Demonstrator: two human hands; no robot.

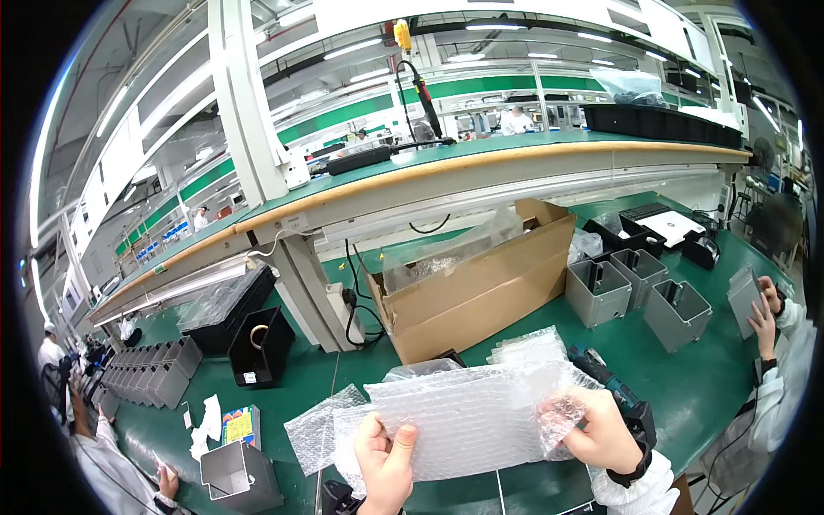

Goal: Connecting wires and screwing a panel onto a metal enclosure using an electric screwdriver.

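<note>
A sheet of clear bubble wrap [468,421] is stretched between my hands above the green bench. My left hand [386,459] grips its lower left part, thumb on top. At the right end my right hand [592,427] pinches a bunched corner of the wrap. More bubble wrap [322,429] lies on the bench to the left, and another piece [530,346] lies behind the held sheet. Close behind my right hand rests a teal and black power tool [605,375], partly hidden.
A large open cardboard box [481,292] stands behind the wrap. Grey bins [598,292] are to its right, with another grey bin [240,481] at near left. A black bin [262,348] sits farther left. Co-workers' hands [762,313] hold a grey part at right; another person [120,463] works at left.
</note>
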